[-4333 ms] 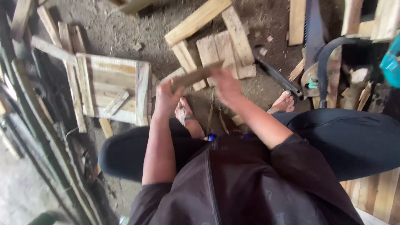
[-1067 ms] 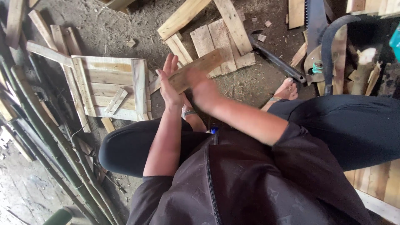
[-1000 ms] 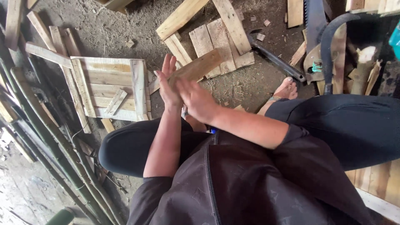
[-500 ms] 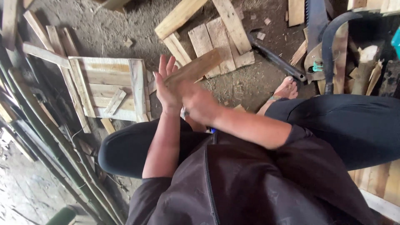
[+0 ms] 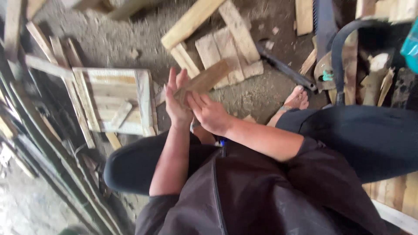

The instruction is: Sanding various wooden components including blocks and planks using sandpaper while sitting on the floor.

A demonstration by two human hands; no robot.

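Observation:
A short flat piece of wood (image 5: 208,78) is held slanting up to the right in front of me. My left hand (image 5: 176,101) grips its lower end, fingers stretched upward behind it. My right hand (image 5: 210,114) lies against the same lower end from the right, fingers spread over the wood and the left palm. Both forearms reach out from my dark shirt over my folded legs in dark trousers.
A small wooden slat frame (image 5: 114,101) lies on the dirt floor to the left. Loose planks (image 5: 226,45) lie ahead. A dark metal blade tool (image 5: 285,68) and a saw (image 5: 324,26) are at the right, near my bare foot (image 5: 297,98). Bamboo poles (image 5: 39,143) run along the left.
My right hand has slid down from the middle of the wood piece to its lower end by the left palm. The wood stays in the left hand.

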